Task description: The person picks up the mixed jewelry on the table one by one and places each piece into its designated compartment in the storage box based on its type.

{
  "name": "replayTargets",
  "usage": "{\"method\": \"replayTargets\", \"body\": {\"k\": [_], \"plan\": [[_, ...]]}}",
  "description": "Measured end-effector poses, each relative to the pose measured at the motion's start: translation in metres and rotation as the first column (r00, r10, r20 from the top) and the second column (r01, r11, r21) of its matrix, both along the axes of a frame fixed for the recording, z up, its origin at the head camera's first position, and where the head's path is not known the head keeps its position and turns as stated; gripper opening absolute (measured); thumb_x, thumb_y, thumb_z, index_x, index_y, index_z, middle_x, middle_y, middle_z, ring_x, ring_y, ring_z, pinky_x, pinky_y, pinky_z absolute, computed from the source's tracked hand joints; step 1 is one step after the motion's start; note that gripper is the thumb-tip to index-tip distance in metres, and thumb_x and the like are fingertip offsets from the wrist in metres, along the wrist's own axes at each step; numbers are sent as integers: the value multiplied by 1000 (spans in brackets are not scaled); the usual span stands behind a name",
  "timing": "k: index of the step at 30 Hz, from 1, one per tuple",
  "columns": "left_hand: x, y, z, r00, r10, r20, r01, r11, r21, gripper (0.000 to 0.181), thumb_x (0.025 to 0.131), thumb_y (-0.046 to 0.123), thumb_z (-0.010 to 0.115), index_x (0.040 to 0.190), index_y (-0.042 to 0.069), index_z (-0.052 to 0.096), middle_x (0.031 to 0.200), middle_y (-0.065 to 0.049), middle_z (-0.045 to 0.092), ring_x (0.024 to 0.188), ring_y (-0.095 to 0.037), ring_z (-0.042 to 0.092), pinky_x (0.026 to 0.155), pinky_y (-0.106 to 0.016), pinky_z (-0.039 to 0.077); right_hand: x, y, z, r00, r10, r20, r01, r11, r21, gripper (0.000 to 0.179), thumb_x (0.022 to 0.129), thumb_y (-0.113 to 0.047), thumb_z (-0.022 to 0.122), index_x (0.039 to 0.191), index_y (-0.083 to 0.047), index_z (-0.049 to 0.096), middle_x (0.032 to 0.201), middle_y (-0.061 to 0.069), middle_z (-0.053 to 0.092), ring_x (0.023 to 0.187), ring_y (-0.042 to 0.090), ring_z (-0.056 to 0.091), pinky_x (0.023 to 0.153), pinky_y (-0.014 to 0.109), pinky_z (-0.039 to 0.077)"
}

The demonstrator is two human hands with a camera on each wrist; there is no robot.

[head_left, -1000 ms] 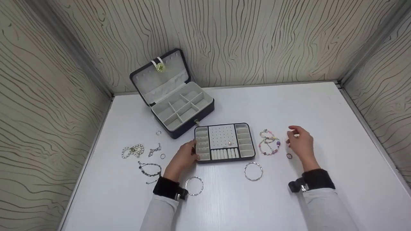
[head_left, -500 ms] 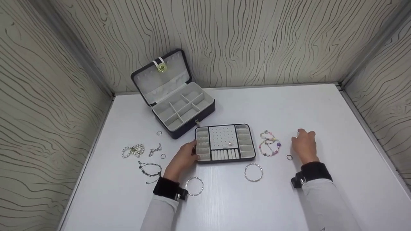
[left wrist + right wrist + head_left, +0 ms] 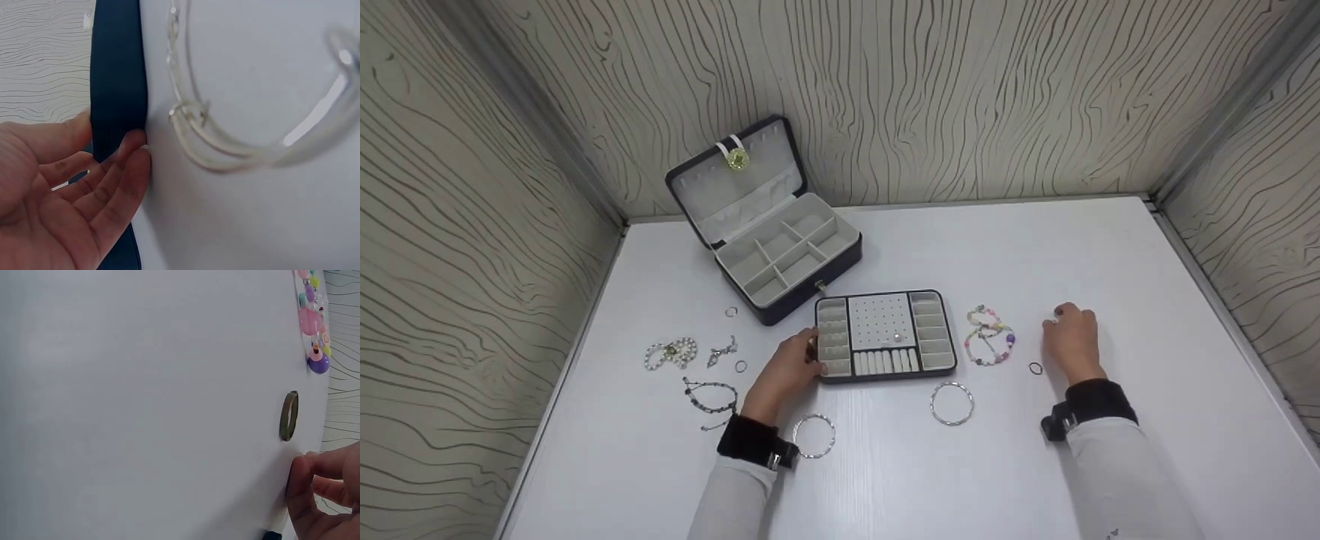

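My left hand (image 3: 789,369) grips the left edge of a jewelry tray (image 3: 883,373). In the left wrist view its thumb and fingers (image 3: 121,197) hold the tray's dark blue side (image 3: 118,62). A pearl stud (image 3: 897,337) sits on the tray's white perforated panel. On the right, my right hand (image 3: 1074,341) is down at the table, just beyond a thin dark ring (image 3: 1036,368). The right wrist view shows its thumb and fingertips (image 3: 301,467) brought together at the tabletop near that ring (image 3: 289,416); I cannot tell whether something small is between them.
Behind the tray stands an open jewelry box (image 3: 787,296), its compartments bare. Colourful beaded bracelets (image 3: 990,337) lie right of the tray. Silver bangles (image 3: 952,403) lie in front. A pearl bracelet (image 3: 671,352), dark chain bracelet (image 3: 711,395), brooch-like silver piece (image 3: 721,351) and rings (image 3: 740,366) lie left.
My right hand has moved slightly right and its fingers have drawn together at the table. The left hand keeps its hold on the tray.
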State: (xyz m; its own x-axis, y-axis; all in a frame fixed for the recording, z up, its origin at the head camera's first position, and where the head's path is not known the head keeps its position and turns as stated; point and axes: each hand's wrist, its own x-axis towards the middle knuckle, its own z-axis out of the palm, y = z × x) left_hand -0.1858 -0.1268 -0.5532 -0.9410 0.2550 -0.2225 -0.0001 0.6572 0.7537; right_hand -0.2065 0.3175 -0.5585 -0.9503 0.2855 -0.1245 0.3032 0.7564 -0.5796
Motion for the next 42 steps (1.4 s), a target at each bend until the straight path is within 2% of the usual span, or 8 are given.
{"method": "replayTargets", "body": {"k": [9,16,19,22,26,30,33,42], "plan": [[-4,-2,-2,997,-29,-67,31,999,25,62,78,-4,72,135,-7,49,103,-13,60,87,-24,57,76,-38,51,-3,4,-3,1000,-22,-17,22,1000,-7,26,94,1,45,112,17,54,108,36,50,102,49,50,88,54,45],[-6,-4,-5,998,21,-51,-15,994,107,55,80,-6,62,134,-6,50,107,-16,62,83,-21,60,70,-34,54,-4,7,-3,999,-46,-13,46,999,-28,29,91,3,45,114,18,55,108,37,55,102,49,53,88,52,45],[-9,-3,-5,997,57,-56,-50,992,112,48,85,-5,57,133,-6,51,110,-18,63,88,-23,62,76,-37,54,-3,7,1,997,-72,21,74,995,-72,30,92,1,46,115,18,54,93,28,64,87,38,63,75,41,50],[-12,-1,-5,995,86,-58,-80,992,100,47,88,-4,56,135,-5,50,112,-18,63,92,-24,62,79,-38,53,-2,5,8,993,-103,51,109,985,-137,30,94,-3,47,116,17,54,82,20,68,70,23,67,61,27,48],[-13,1,-6,991,112,-80,-104,990,94,51,87,-4,60,136,-4,51,110,-18,63,91,-25,62,74,-36,54,1,-4,19,989,-135,56,146,947,-287,30,97,-6,48,120,14,53,91,20,66,68,13,67,62,21,53],[-12,3,-6,986,136,-100,-128,988,88,51,84,-5,62,134,-3,54,108,-18,64,90,-26,62,75,-37,53,4,-16,28,986,-153,58,163,882,-443,34,101,-10,48,128,11,48,105,20,60,74,7,68,72,20,55],[-13,3,-7,985,149,-89,-143,987,76,51,83,-4,63,134,-2,54,109,-18,64,90,-25,62,76,-38,53,6,-27,31,989,-139,44,141,834,-534,38,102,-12,48,132,10,45,112,21,56,80,7,67,78,20,54],[-15,3,-7,987,146,-74,-142,988,56,53,83,-6,63,135,-2,53,106,-17,65,87,-24,62,73,-36,53,5,-67,34,999,-46,-13,26,752,-658,36,99,-9,48,129,10,46,112,19,52,87,12,68,82,23,54]]}}
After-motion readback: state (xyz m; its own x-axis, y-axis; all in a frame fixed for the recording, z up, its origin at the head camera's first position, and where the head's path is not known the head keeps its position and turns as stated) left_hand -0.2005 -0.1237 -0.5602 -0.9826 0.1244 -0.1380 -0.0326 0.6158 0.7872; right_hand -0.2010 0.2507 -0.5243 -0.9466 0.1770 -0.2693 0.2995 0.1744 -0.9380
